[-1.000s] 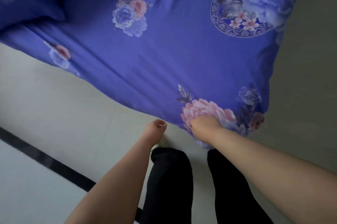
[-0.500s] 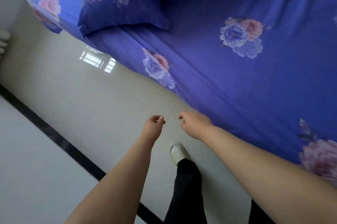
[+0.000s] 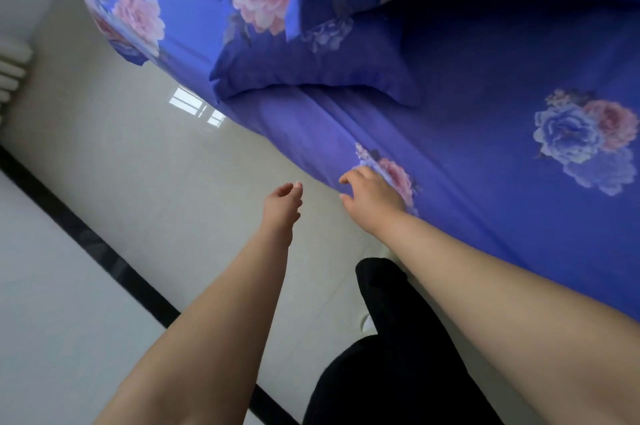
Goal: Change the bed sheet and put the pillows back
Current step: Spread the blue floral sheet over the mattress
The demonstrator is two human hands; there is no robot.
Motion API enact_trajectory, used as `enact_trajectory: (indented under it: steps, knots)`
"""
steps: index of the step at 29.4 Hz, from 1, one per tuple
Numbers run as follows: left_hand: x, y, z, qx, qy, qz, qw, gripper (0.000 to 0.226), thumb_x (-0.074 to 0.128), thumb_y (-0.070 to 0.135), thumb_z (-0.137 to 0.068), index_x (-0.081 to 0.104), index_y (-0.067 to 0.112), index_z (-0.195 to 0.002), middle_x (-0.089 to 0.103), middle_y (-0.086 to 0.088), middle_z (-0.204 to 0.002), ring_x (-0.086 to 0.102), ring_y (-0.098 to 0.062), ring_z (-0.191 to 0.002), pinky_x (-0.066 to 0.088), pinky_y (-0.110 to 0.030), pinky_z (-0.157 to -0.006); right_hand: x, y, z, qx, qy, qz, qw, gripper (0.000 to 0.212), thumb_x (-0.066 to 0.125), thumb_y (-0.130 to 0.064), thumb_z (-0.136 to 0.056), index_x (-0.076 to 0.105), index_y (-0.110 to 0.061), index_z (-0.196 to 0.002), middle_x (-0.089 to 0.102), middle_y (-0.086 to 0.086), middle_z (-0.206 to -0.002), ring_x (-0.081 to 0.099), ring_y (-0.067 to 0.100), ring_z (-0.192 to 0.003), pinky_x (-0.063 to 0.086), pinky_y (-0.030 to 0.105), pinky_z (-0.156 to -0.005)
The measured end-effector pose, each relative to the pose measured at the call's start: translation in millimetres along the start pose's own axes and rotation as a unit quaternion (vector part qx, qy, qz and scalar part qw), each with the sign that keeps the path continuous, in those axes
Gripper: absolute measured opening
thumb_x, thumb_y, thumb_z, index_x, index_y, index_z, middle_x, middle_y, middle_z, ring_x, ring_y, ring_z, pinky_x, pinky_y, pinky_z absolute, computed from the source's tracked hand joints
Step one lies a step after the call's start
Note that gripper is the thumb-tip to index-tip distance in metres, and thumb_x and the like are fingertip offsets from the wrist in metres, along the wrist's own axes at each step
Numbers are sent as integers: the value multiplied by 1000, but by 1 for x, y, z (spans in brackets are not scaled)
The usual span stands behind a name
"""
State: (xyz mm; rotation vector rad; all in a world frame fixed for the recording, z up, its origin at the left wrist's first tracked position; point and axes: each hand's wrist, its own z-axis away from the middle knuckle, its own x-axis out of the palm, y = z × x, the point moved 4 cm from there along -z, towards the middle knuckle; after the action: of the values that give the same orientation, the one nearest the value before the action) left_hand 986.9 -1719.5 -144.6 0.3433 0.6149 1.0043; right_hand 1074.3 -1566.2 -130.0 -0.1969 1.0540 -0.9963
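Since a moment ago, both hands are moving away from the flower corner at the foot of the bed, and now I am walking along the side toward the pillows. My right hand (image 3: 375, 194) is reaching out with loose, spread fingers, just over the edge of the bed sheet (image 3: 485, 154) by a pink flower, and it is holding nothing. I cannot tell if it is touching the cloth. My left hand (image 3: 282, 204) is hanging over the shiny floor (image 3: 121, 165), fingers softly curled, holding nothing too.

The sheet is lying flat over the bed. It is looking thin, soft and light, so I think it is going to slide and bunch up easily. Pinching it at the hanging edge seems best. It is deep blue with big pink and blue flowers. A matching pillow (image 3: 311, 61) is lying at the head of the bed.
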Motion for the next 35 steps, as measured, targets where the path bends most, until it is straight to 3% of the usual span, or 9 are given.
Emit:
enact_trajectory:
  steps: [5, 8, 11, 15, 18, 20, 25, 30, 35]
  knots:
    - [-11, 41, -59, -21, 35, -5, 999, 56, 55, 29, -94, 36, 6, -141, 56, -4, -120, 60, -18, -94, 48, -29, -78, -6, -29, -59, -7, -10, 35, 999, 36, 52, -27, -94, 48, -23, -129, 30, -3, -147, 33, 25, -133, 31, 37, -106]
    - [-15, 66, -95, -8, 29, -29, 999, 56, 54, 36, -94, 36, 8, -139, 54, -1, -100, 59, -18, -85, 48, -28, -71, -4, -42, -89, 6, -6, 55, 998, 43, 53, -31, -93, 43, -26, -135, 21, -6, -152, 32, 23, -133, 33, 41, -103]
    - [-17, 94, -132, 11, -3, -44, 999, 30, 51, 39, -95, 48, 13, -109, 54, -4, -99, 59, -14, -72, 47, -26, -62, 4, -52, -113, 30, -3, 63, 998, 52, 56, -34, -92, 37, -27, -140, 19, -5, -153, 27, 23, -135, 36, 41, -100]
    - [-30, 112, -166, 46, -25, -139, 989, 19, 56, 29, -94, 52, 11, -90, 61, -10, -90, 56, -17, -60, 44, -27, -54, 19, -68, -134, 63, 30, 119, 990, 67, 62, -40, -87, 29, -23, -142, 25, 1, -148, 31, 28, -129, 38, 39, -98]
    - [-48, 116, -174, 46, -80, -213, 973, 26, 58, 29, -92, 48, 14, -75, 60, -7, -77, 50, -17, -57, 42, -26, -55, 34, -93, -149, 78, 57, 172, 980, 73, 66, -44, -81, 30, -19, -139, 32, 4, -140, 38, 28, -120, 38, 38, -92]
    - [-59, 117, -170, 49, -127, -235, 963, 28, 58, 33, -92, 47, 12, -77, 57, -2, -70, 48, -14, -57, 40, -24, -54, 43, -110, -156, 84, 67, 196, 975, 64, 67, -43, -80, 36, -16, -130, 39, 6, -132, 42, 28, -114, 37, 37, -88]
    - [-91, 118, -168, 84, -177, -293, 936, 24, 55, 31, -94, 48, 14, -78, 52, 1, -66, 45, -11, -57, 36, -23, -55, 56, -146, -167, 72, 82, 190, 976, 12, 49, -16, -93, 52, -14, -104, 58, 6, -108, 52, 28, -105, 38, 37, -82]
    - [-117, 99, -169, 84, -198, -303, 929, 17, 53, 27, -95, 51, 14, -84, 47, 3, -68, 44, -6, -55, 34, -12, -46, 75, -161, -161, 65, 2, 143, 988, 14, 45, -9, -94, 52, -13, -105, 58, 7, -108, 54, 29, -104, 38, 35, -71]
    - [-114, 89, -176, 60, -169, -304, 935, 23, 55, 30, -94, 49, 10, -83, 50, 2, -67, 46, -6, -53, 34, -20, -50, 75, -158, -171, 107, -83, 141, 981, 14, 47, -17, -96, 52, -13, -109, 56, 7, -114, 55, 30, -106, 36, 33, -72]
